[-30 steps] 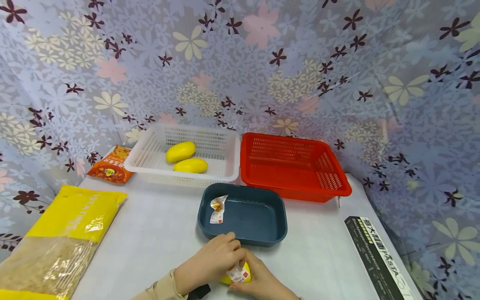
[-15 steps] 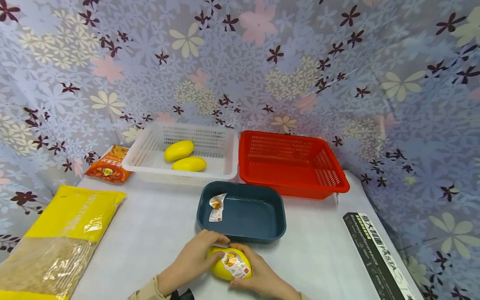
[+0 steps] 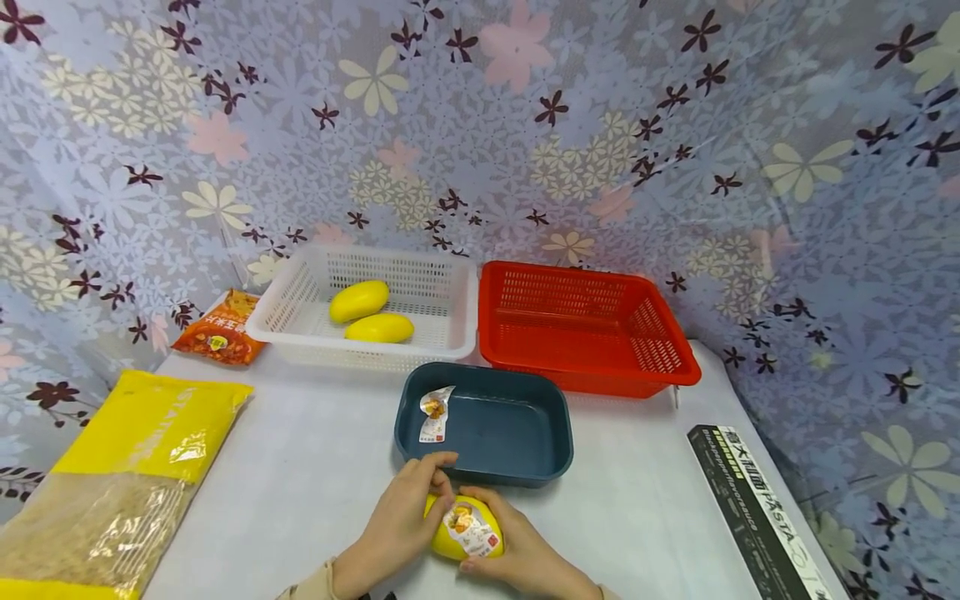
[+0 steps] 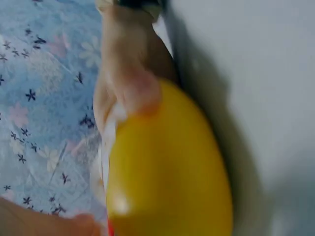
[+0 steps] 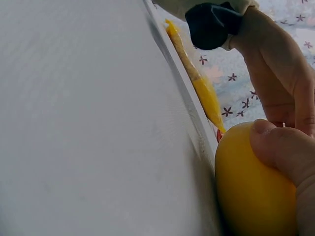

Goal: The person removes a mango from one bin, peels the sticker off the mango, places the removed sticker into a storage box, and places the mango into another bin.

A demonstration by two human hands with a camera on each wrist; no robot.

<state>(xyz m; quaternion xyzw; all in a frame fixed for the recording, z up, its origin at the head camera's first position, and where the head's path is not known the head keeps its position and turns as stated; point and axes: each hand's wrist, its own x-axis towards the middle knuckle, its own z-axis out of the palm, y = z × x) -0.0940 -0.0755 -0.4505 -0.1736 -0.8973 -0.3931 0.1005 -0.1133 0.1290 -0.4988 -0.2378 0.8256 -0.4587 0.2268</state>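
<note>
Gripping a yellow mango (image 3: 465, 528) together, the left hand (image 3: 397, 521) and right hand (image 3: 521, 554) sit beside its sticker (image 3: 471, 528); right of them, a box (image 3: 757, 517) reads "PASTA".

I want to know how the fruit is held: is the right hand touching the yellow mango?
Touching. In the right wrist view the right hand's thumb presses on the mango, with no gap.

Bare white table (image 3: 315, 467) lies open left of the hands, up to a large yellow bag (image 3: 120, 467) on the left edge. Directly beyond the hands, a dark blue tray (image 3: 551, 433) blocks the way; white basket (image 3: 457, 329) and red basket (image 3: 592, 333) stand behind it. A black pasta box (image 3: 757, 517) bounds the open strip on the right.
</note>
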